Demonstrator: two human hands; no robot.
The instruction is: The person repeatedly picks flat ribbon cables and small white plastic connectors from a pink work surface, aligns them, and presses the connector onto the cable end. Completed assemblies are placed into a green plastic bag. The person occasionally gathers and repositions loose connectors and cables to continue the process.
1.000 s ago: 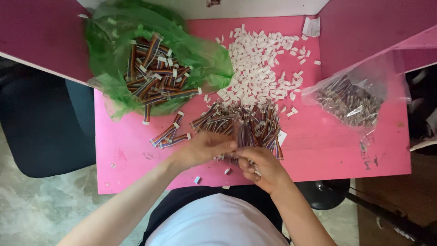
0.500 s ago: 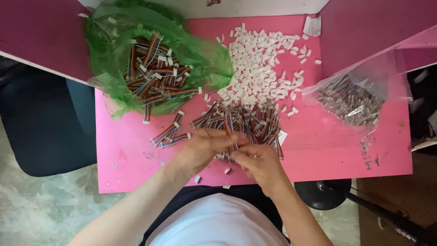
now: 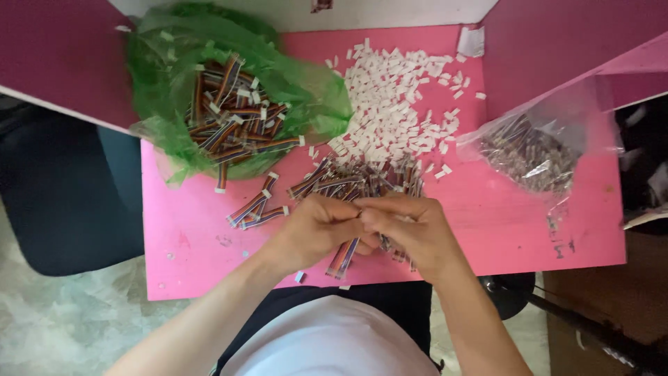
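My left hand [image 3: 316, 228] and my right hand [image 3: 410, 231] meet fingertip to fingertip over the near middle of the pink table [image 3: 188, 237]. Between them they pinch a short multicoloured ribbon cable [image 3: 343, 256], which hangs down towards me with a white end. Just beyond my fingers lies a loose heap of the same cables [image 3: 355, 182]. Whether a small white connector is held between the fingertips is hidden by my fingers.
A green plastic bag [image 3: 174, 90] full of ribbon cables sits at the far left. A spread of small white connectors [image 3: 400, 104] covers the far middle. A clear bag of finished cables [image 3: 532, 157] lies at the right. Pink partition walls stand on both sides.
Both hands have stayed together near the table's front edge and drawn slightly closer. A cable now hangs visibly below the fingertips.
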